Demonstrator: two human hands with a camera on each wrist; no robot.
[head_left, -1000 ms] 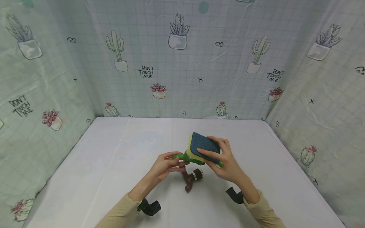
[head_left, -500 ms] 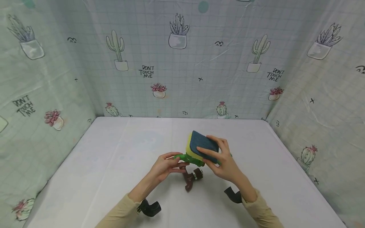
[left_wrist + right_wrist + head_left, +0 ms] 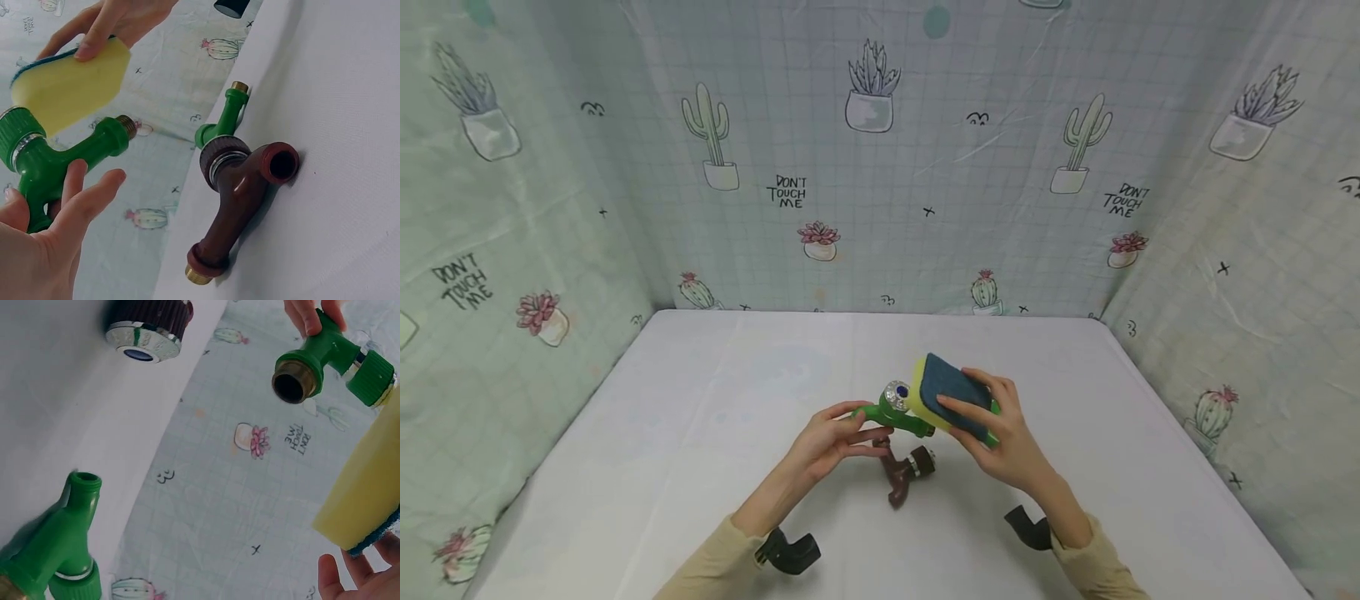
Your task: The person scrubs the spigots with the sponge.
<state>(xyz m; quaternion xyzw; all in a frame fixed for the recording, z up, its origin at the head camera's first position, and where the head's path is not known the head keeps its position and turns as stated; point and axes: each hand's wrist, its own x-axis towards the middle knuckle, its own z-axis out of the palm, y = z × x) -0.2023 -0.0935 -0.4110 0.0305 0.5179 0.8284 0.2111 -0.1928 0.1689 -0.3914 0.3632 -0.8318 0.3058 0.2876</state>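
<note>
My left hand [image 3: 831, 442] holds a green tap [image 3: 59, 156] in the air by one end, its threaded brass end pointing away from the palm. In the head view the chrome top of the tap's knob, with a blue centre, faces up. My right hand [image 3: 1003, 429] grips a sponge [image 3: 955, 396], yellow with a dark blue scouring side, fingers and thumb across its width. The yellow side faces the tap, right beside the knob. Below the hands a brown tap [image 3: 231, 194] lies on the white table. A second green tap [image 3: 72, 531] lies there too, mostly hidden behind my right hand in the head view.
The white table [image 3: 760, 367] meets a cloth backdrop [image 3: 880, 208] printed with cacti at the back and sides. Black curved pieces sit by the left wrist [image 3: 793, 554] and the right wrist [image 3: 1028, 529].
The sponge has moved right and slightly down with my right hand, uncovering the chrome knob top of the held tap. My left hand has kept nearly the same place.
</note>
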